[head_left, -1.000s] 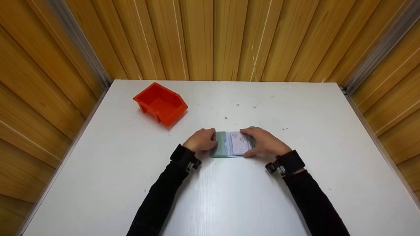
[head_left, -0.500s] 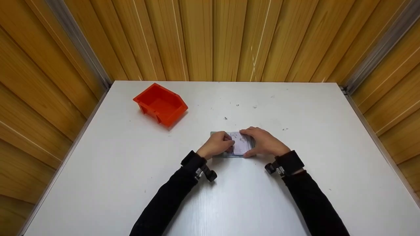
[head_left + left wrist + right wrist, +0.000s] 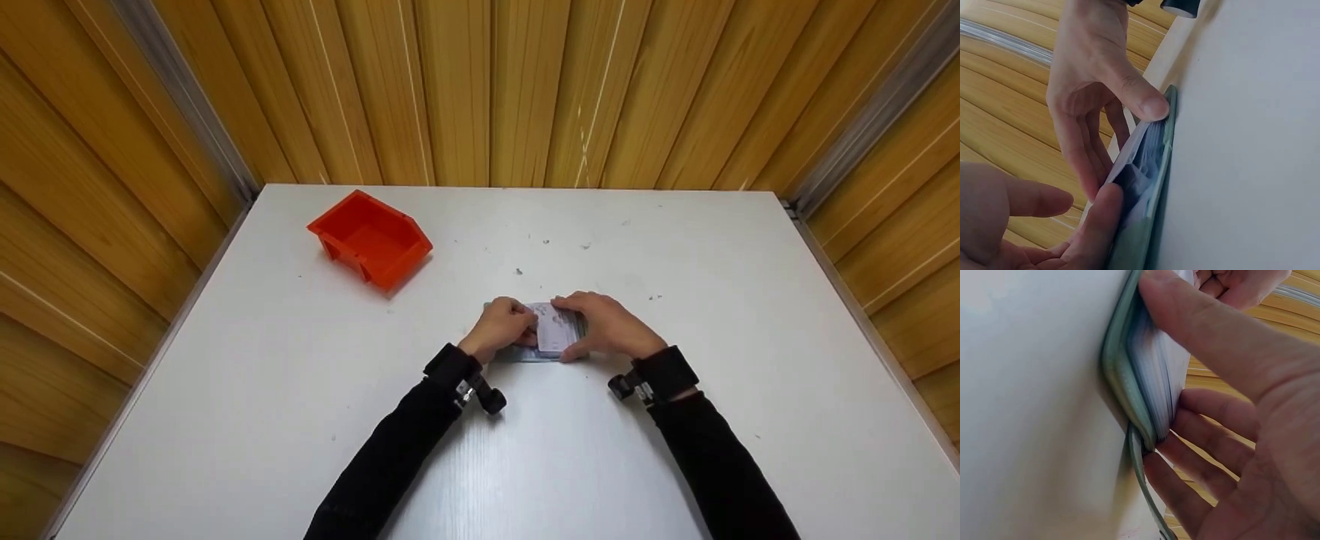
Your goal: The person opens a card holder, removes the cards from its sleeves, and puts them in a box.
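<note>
A green card holder (image 3: pixel 1117 377) lies opened out on the white table, with a thick stack of clear sleeves (image 3: pixel 1154 377) on its right half. A pale printed card (image 3: pixel 556 330) shows through the top sleeve. My left hand (image 3: pixel 501 328) is over the holder's left half, fingers bent, pinching the inner edge of the top sleeve. In the left wrist view, that sleeve stands slightly lifted, leaving a gap beneath it. My right hand (image 3: pixel 613 327) grips the right half, thumb at the near edge and fingers at the far edge. A thin green strap (image 3: pixel 1145 486) hangs from the holder.
An orange-red plastic bin (image 3: pixel 371 240) stands at the back left of the white table (image 3: pixel 712 300). Wood-patterned panels (image 3: pixel 465 90) rise behind the table and on both sides. Small dark marks dot the tabletop beyond the hands.
My left hand has moved right, from the holder's green left flap to the inner edge of the sleeves, and now covers much of the left half. My right hand has stayed in place.
</note>
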Demonstrator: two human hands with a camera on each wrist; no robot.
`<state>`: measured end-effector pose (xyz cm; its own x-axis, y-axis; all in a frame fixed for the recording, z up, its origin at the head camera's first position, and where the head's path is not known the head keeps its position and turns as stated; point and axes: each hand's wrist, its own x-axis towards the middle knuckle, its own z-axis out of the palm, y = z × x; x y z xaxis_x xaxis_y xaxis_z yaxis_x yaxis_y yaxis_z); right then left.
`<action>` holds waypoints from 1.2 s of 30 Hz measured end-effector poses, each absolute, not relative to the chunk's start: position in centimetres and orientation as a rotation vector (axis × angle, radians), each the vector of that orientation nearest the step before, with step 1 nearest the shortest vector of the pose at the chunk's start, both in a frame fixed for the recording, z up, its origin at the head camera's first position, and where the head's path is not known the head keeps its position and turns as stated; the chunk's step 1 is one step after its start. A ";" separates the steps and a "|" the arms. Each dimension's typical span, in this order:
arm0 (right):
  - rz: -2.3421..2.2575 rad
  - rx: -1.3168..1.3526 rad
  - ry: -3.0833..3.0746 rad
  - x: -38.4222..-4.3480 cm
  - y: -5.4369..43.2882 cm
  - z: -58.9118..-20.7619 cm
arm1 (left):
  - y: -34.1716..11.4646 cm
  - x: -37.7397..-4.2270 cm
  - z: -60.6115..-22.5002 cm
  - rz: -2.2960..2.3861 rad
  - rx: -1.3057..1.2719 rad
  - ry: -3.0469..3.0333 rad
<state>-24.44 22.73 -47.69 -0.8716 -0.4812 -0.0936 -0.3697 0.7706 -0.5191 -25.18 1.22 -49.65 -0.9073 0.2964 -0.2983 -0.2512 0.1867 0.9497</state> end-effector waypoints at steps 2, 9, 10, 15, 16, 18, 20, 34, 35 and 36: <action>-0.745 -0.662 2.743 -24.5 22.8 -47.7 | 1.4 -25.2 -49.7 1.789 0.028 2.045; -0.779 -0.651 2.749 -24.7 22.9 -47.9 | 1.9 -25.5 -49.8 1.806 -0.002 2.100; -0.782 -0.648 2.751 -24.7 22.9 -47.9 | 2.0 -25.5 -49.8 1.805 -0.003 2.112; -0.811 -0.661 2.757 -24.8 23.0 -47.9 | 2.3 -25.7 -49.9 1.769 0.022 2.179; -0.819 -0.664 2.755 -24.8 23.0 -47.9 | 2.3 -25.7 -49.9 1.758 0.028 2.188; -0.831 -0.667 2.751 -24.8 23.1 -48.0 | 2.4 -25.8 -49.9 1.738 0.035 2.200; -0.841 -0.662 2.743 -24.9 23.1 -48.0 | 2.5 -25.8 -49.9 1.719 0.033 2.193; -0.810 -0.603 2.717 -24.9 22.9 -47.8 | 1.9 -26.0 -50.0 1.784 0.071 2.083; -0.806 -0.605 2.718 -24.9 22.9 -47.8 | 1.8 -26.0 -50.0 1.787 0.071 2.077; -0.805 -0.604 2.718 -24.9 22.9 -47.8 | 1.7 -26.1 -50.0 1.784 0.074 2.078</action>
<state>-24.91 22.89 -47.79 -0.8849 -0.4521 -0.1122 -0.3181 0.7625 -0.5634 -26.06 1.74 -49.97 -0.9191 0.2935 -0.2628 -0.2154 0.1843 0.9590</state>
